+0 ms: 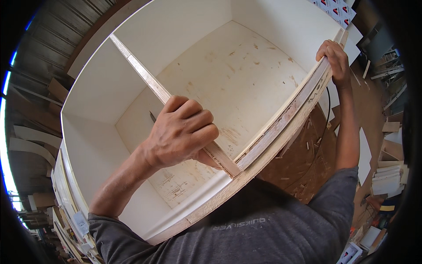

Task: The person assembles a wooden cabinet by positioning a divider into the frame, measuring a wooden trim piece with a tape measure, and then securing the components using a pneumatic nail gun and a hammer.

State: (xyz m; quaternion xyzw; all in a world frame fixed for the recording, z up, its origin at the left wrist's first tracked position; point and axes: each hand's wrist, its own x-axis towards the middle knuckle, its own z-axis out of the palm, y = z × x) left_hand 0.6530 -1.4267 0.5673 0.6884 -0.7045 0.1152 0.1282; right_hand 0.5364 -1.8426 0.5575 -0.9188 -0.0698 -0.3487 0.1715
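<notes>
A large white cabinet carcass (193, 83) fills the middle of the view, its open side toward me. A divider panel (143, 70) with a raw wood edge splits its inside. My left hand (182, 130) is closed over that edge, near the divider's near end. A thin dark pointed thing (152, 116) sticks out beside the left hand; its kind is unclear. At the right, my right hand (335, 60) wraps over the rough wooden edge (285, 119) of the cabinet's side, near the far right corner. Brown marks and scuffs show on the inner panel.
Brown floor (294, 167) with scattered wood scraps lies to the right, crossed by a black cable (328, 105). Stacked offcuts (389, 178) stand at the far right. Curved boards (33, 149) lean at the left. A printed sheet (336, 11) shows at the top right.
</notes>
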